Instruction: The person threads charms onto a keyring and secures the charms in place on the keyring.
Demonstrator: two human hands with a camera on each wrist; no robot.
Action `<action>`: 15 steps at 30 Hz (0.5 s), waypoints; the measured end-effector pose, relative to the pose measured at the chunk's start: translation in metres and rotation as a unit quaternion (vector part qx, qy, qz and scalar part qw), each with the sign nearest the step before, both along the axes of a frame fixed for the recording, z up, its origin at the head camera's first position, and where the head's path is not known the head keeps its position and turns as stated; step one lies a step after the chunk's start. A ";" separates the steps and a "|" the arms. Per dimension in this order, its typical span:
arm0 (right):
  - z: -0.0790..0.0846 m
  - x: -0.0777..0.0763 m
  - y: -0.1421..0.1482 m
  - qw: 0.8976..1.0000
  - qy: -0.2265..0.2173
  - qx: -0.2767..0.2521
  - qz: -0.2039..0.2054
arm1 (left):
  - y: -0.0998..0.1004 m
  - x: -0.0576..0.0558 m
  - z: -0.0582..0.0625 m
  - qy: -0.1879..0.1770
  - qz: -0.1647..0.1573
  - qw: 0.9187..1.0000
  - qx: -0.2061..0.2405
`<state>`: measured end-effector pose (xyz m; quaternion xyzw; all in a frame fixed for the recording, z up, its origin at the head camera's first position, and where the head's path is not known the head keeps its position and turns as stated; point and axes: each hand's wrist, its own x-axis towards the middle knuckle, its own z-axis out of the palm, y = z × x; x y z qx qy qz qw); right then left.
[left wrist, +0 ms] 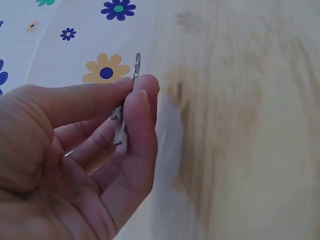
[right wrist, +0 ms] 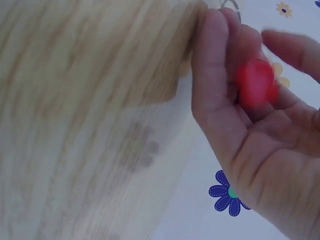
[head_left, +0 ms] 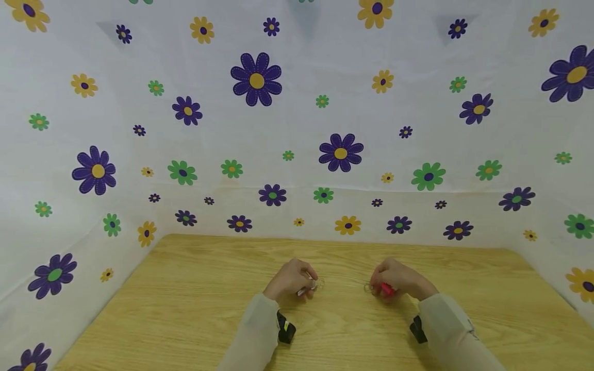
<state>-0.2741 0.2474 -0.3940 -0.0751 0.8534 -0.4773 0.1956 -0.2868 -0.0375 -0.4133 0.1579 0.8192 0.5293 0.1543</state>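
Over the middle of the table, my left hand (head_left: 291,279) pinches a small silver metal piece (head_left: 303,290), possibly a key, with a thin ring (head_left: 321,283) sticking out to the right. The left wrist view shows this metal piece (left wrist: 119,134) edge-on between thumb and fingers, so its full shape is hidden. My right hand (head_left: 398,276) holds a red key fob (head_left: 387,289), and its metal ring (head_left: 366,287) points left toward the other hand. In the right wrist view the red key fob (right wrist: 256,84) is blurred and lies in the curled fingers. A gap separates the two rings.
The wooden table (head_left: 209,288) extends around both hands. A white cloth with printed flowers (head_left: 297,118) rises behind the table and along both sides. Black wrist cameras (head_left: 286,330) sit below the sleeves.
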 end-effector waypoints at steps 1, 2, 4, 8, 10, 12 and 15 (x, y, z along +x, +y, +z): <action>0.000 0.000 0.000 1.000 0.007 0.001 0.004 | -0.001 0.000 -0.001 0.000 -0.001 1.000 0.003; -0.001 0.000 0.000 1.000 0.015 0.002 0.005 | -0.001 0.000 -0.001 0.002 -0.001 1.000 0.005; -0.002 0.001 0.000 1.000 0.029 0.010 0.003 | -0.002 0.000 -0.003 0.005 -0.001 1.000 0.008; -0.003 0.001 -0.002 0.998 0.050 0.027 -0.016 | -0.004 0.001 -0.006 0.000 0.010 1.000 0.023; -0.003 0.001 -0.003 0.998 0.053 0.025 -0.024 | -0.004 0.001 -0.007 -0.006 0.017 0.999 0.033; -0.004 0.001 -0.004 0.998 0.052 0.016 -0.029 | -0.005 0.002 -0.007 -0.009 0.023 0.999 0.041; -0.004 0.002 -0.005 0.998 0.049 0.001 -0.031 | -0.005 0.001 -0.007 -0.011 0.032 0.998 0.050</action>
